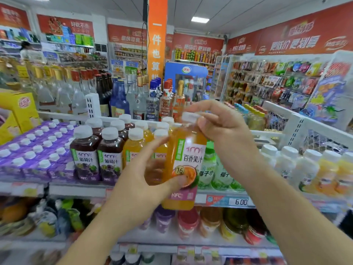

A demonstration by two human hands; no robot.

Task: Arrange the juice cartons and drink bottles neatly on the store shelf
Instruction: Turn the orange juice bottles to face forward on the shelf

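My left hand (pixel 152 175) grips the low part of the orange bottle (pixel 183 165); my right hand (pixel 215 123) pinches its white cap. It stands almost straight up, in front of the shelf (pixel 76 189), near the orange row, I think.

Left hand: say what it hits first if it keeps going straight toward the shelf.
Probably the front orange juice bottles beside the grape juice bottles, since the left hand, gripping the passion fruit bottle, reaches toward them; depth is unclear.
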